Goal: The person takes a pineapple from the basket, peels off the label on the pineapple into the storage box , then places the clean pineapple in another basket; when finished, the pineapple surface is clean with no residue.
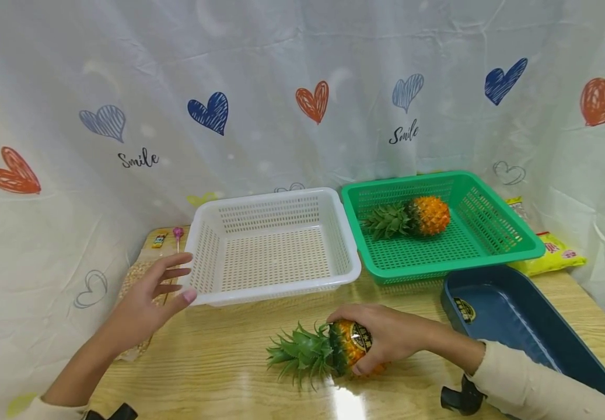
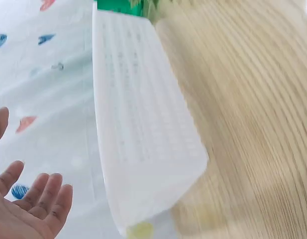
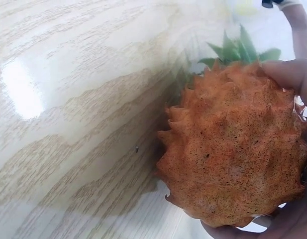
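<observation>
Pineapples [image 1: 430,216] with spiky orange bodies and green leafy crowns number two: one inside the single green perforated plastic basket [image 1: 465,239], the other pineapple [image 1: 339,349], labelled in black and gold, sideways before the single white perforated plastic basket [image 1: 276,256]. The right hand [image 1: 388,335] grips that second fruit; the left hand [image 1: 144,297], fingers relaxed and apart, hovers beside the white basket.

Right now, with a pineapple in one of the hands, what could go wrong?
The leaves of the held pineapple stick out past the right hand; if lifted toward the white basket, they might snag on it. The right sleeve overlaps the blue tray in the head view, so a swing could knock it. The left hand is close to the white basket and might nudge it.
</observation>
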Demonstrator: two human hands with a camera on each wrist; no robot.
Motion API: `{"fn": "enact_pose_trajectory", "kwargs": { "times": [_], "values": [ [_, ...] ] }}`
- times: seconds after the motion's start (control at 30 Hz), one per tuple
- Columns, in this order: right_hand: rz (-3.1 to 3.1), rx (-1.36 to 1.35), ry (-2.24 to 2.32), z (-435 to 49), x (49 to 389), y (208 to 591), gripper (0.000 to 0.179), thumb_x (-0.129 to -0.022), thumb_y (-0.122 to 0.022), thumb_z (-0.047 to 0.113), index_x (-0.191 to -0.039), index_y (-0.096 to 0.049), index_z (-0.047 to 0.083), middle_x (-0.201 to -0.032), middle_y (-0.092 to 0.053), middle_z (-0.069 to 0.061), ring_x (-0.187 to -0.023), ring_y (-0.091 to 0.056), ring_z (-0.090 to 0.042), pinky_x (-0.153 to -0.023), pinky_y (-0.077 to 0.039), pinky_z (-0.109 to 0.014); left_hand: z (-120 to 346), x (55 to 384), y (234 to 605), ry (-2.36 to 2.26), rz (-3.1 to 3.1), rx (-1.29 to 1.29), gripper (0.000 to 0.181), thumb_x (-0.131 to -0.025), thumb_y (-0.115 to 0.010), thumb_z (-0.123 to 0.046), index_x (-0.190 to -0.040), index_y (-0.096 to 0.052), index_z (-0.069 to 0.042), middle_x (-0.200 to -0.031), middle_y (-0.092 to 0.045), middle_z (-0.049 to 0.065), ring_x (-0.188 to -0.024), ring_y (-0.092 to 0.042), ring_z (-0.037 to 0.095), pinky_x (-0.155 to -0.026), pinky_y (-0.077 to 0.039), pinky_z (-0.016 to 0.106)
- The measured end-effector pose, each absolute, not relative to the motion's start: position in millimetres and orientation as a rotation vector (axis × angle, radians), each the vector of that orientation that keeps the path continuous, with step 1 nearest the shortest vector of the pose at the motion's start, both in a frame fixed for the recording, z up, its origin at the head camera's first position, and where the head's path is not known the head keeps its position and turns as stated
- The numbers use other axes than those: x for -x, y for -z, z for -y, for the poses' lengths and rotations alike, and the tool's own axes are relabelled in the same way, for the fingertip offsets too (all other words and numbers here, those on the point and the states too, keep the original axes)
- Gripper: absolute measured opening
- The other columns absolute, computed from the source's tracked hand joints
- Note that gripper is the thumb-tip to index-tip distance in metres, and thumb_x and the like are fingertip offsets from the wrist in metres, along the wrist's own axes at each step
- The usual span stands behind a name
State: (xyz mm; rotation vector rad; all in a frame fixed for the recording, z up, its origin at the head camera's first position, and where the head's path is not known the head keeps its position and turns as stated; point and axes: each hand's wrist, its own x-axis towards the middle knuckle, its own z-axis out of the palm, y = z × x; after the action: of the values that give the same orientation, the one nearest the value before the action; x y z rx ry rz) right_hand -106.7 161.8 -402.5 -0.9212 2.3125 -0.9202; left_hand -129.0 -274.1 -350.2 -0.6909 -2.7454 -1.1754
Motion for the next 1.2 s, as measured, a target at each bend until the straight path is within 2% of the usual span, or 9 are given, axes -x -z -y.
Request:
{"fn": "enact_pose_trajectory", "kwargs": {
  "times": [0.07, 0.2, 0.4, 0.63, 0.83, 1.0, 1.2],
  "values": [
    [-2.311, 0.925, 0.92, -161.8, 106.5, 402.5, 0.078, -0.076, -0.084, 0.031, -0.145, -0.049, 0.021, -0.129, -0.057, 0.002, -0.099, -0.058, -0.003, -0.075, -0.054, -0.022, 263.5, 124.5, 349.8, 1.186, 2.736, 0.755, 0.063, -0.098, -0.067, -0.013, -0.152, -0.038, -0.025, -0.151, -0.044, 0.004, -0.125, -0.049, -0.006, -0.094, -0.046, 0.013],
    [-2.314, 0.932, 0.904, -161.9, 106.0, 402.5, 0.079, -0.076, -0.084, 0.03, -0.145, -0.048, 0.021, -0.131, -0.056, 0.003, -0.101, -0.057, -0.004, -0.077, -0.053, -0.023, 239.4, 114.7, 351.1, 1.265, 2.705, 0.893, 0.063, -0.096, -0.068, -0.011, -0.149, -0.039, -0.03, -0.149, -0.046, -0.004, -0.126, -0.054, 0.005, -0.097, -0.049, 0.022],
    [-2.325, 0.968, 0.874, -162.2, 107.4, 403.1, 0.079, -0.075, -0.084, 0.031, -0.146, -0.049, 0.022, -0.134, -0.054, 0.005, -0.105, -0.056, -0.006, -0.08, -0.051, -0.024, 200.8, 103.3, 359.9, 1.426, 2.673, 1.116, 0.059, -0.096, -0.069, -0.014, -0.147, -0.043, -0.026, -0.145, -0.05, -0.004, -0.127, -0.056, 0.02, -0.101, -0.05, 0.033],
    [-2.354, 1.022, 0.856, -161.3, 108.5, 404.1, 0.078, -0.075, -0.083, 0.037, -0.145, -0.051, 0.025, -0.136, -0.052, 0.007, -0.111, -0.054, -0.008, -0.086, -0.05, -0.028, 172.5, 99.2, 376.6, 1.488, 2.73, 1.204, 0.056, -0.097, -0.068, -0.02, -0.146, -0.043, -0.03, -0.142, -0.051, -0.008, -0.128, -0.055, 0.021, -0.104, -0.047, 0.039],
    [-2.359, 1.02, 0.891, -162.4, 107.8, 405.0, 0.078, -0.075, -0.084, 0.037, -0.145, -0.051, 0.023, -0.134, -0.053, 0.007, -0.114, -0.054, -0.009, -0.088, -0.05, -0.029, 156.5, 98.4, 392.0, 1.481, 2.814, 1.195, 0.059, -0.096, -0.07, -0.031, -0.147, -0.041, -0.037, -0.147, -0.045, -0.012, -0.135, -0.047, 0.017, -0.109, -0.04, 0.054],
    [-2.364, 0.957, 0.916, -164.0, 106.3, 405.7, 0.084, -0.075, -0.085, 0.037, -0.147, -0.046, 0.018, -0.135, -0.053, 0.005, -0.114, -0.056, -0.012, -0.088, -0.052, -0.03, 147.2, 101.1, 404.8, 1.386, 2.885, 1.211, 0.065, -0.092, -0.071, -0.043, -0.148, -0.038, -0.039, -0.154, -0.04, -0.005, -0.143, -0.039, 0.026, -0.108, -0.036, 0.064],
    [-2.409, 0.947, 0.909, -166.9, 105.4, 407.6, 0.087, -0.075, -0.084, 0.041, -0.149, -0.044, 0.017, -0.141, -0.051, 0.003, -0.119, -0.055, -0.017, -0.093, -0.05, -0.037, 138.7, 105.0, 414.8, 1.355, 2.98, 1.253, 0.07, -0.092, -0.07, -0.05, -0.15, -0.034, -0.041, -0.159, -0.033, 0.0, -0.145, -0.035, 0.03, -0.108, -0.036, 0.065]
  ]
}}
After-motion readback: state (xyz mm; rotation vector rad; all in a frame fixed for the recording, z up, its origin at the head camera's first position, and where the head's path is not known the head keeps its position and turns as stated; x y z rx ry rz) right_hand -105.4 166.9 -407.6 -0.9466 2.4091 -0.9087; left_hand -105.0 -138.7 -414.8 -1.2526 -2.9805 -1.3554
